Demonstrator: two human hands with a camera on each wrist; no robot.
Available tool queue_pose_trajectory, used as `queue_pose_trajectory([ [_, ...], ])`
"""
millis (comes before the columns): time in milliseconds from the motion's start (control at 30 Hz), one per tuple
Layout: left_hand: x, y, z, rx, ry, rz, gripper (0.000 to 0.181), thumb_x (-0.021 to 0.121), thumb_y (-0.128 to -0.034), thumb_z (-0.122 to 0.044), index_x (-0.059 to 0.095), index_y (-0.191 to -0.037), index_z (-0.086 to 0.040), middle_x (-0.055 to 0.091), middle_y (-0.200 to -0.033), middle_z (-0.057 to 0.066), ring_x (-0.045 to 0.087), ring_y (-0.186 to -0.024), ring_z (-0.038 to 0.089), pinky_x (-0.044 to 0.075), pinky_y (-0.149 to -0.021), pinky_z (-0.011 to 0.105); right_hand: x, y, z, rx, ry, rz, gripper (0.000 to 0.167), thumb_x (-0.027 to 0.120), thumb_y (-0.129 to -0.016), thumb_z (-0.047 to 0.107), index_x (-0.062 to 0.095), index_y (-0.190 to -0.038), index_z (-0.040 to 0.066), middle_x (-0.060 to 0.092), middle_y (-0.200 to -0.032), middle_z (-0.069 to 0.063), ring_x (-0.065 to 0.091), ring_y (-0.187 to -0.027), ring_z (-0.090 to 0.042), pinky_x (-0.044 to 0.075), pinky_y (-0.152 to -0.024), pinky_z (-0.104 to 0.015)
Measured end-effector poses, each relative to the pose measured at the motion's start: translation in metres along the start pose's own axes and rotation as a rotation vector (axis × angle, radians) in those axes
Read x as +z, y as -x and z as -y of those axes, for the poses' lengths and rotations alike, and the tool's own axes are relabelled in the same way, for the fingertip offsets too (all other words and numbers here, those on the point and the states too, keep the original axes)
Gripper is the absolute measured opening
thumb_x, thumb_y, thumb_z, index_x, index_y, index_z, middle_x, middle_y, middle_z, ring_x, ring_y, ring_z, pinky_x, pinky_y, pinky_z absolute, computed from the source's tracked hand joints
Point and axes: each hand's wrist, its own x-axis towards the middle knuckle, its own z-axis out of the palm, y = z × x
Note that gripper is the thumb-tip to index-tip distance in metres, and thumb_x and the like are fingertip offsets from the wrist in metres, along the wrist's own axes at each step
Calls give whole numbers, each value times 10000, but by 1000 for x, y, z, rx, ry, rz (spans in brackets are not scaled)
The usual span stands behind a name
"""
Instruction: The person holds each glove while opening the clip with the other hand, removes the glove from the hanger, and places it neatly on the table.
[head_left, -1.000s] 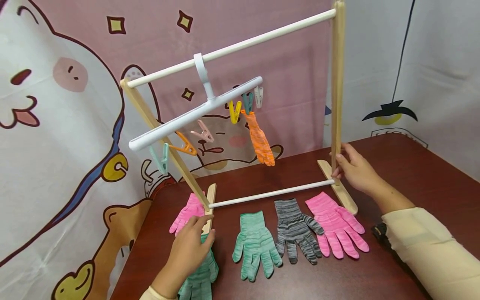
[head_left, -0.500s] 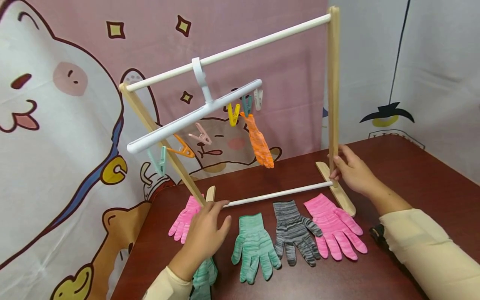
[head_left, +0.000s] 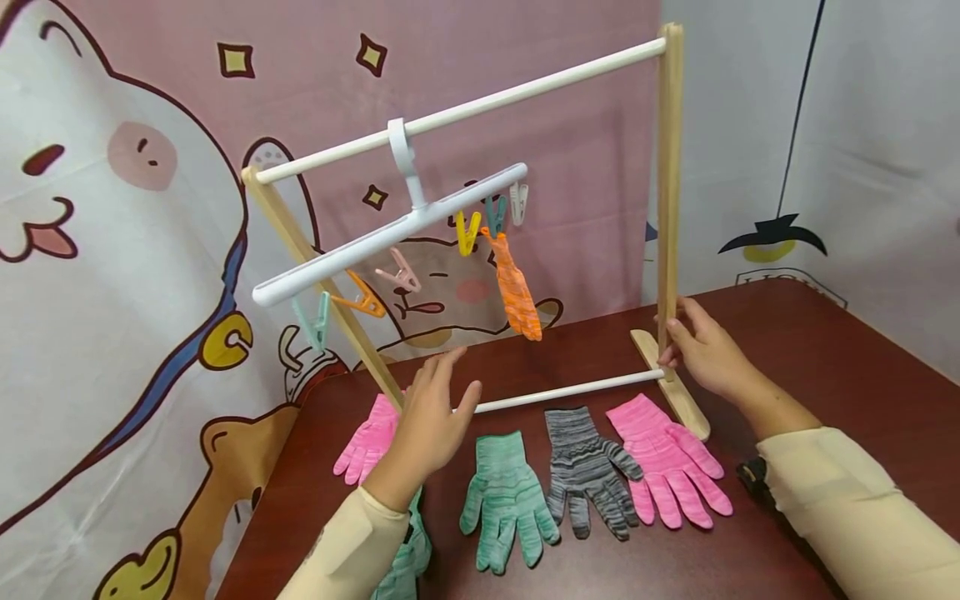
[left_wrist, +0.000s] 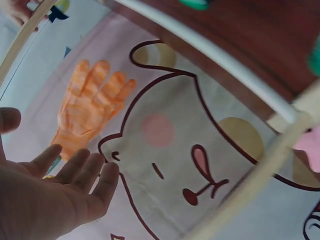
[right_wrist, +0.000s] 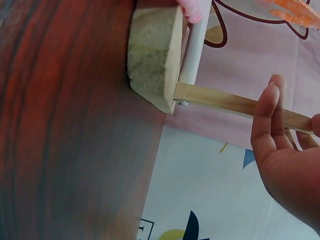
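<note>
My right hand (head_left: 708, 350) grips the right wooden post (head_left: 670, 200) of a small drying rack low down; the right wrist view shows the fingers around the post (right_wrist: 220, 99). In front of the rack's left side, my left hand (head_left: 429, 417) is raised with fingers extended, holding nothing. On the rack's top bar (head_left: 540, 87) hangs a white hanger (head_left: 360, 243) with several clothespins. An orange glove (head_left: 516, 287) dangles from its teal clothespin (head_left: 495, 215). In the left wrist view, the orange glove (left_wrist: 87, 107) appears beyond my left fingertips.
A green glove (head_left: 510, 500), a grey striped glove (head_left: 591, 471) and a pink glove (head_left: 670, 462) lie on the dark red table (head_left: 795, 358). Another pink glove (head_left: 371, 442) lies left. More green gloves (head_left: 405, 567) are partly under my left forearm. A cartoon cloth (head_left: 150, 333) hangs behind.
My left hand has left the rack's left foot and moved up and to the right. My right hand keeps its grip on the post. The orange glove has turned slightly.
</note>
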Motion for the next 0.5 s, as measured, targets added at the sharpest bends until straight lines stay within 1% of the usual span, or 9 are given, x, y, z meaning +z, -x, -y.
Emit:
queue_pose_trajectory([
  [100,1,-15,-8,-17,59,-3,554,563,-1011,-371,397,-1517,-219,470,-1491,92,440,-1384,314,356,-1101,598,-1,0,0,9,13,-2,424,305,-1097,175,297,-1461,-45,543,-1262,-327,655,-658,-110,559,-606,-282],
  [200,2,-32,-16,-7,130,3,574,544,-1019,-371,366,-1537,-200,445,-1518,89,418,-1414,298,348,-1135,553,-1,1,-1,11,20,0,423,310,-1098,180,299,-1461,-36,545,-1268,-322,662,-662,-131,564,-613,-291],
  [367,3,-62,-29,-17,234,51,612,502,-1035,-393,288,-1574,-199,371,-1578,117,355,-1461,304,323,-1168,520,-1,1,-3,-6,14,-1,421,313,-1097,173,298,-1456,-45,540,-1258,-326,661,-663,-141,564,-609,-292],
  [500,5,-85,-37,-49,269,84,661,478,-1038,-424,201,-1600,-214,305,-1619,111,315,-1487,297,299,-1184,524,0,0,-2,-5,7,-3,420,310,-1097,175,300,-1458,-40,539,-1262,-321,658,-661,-127,560,-607,-285],
])
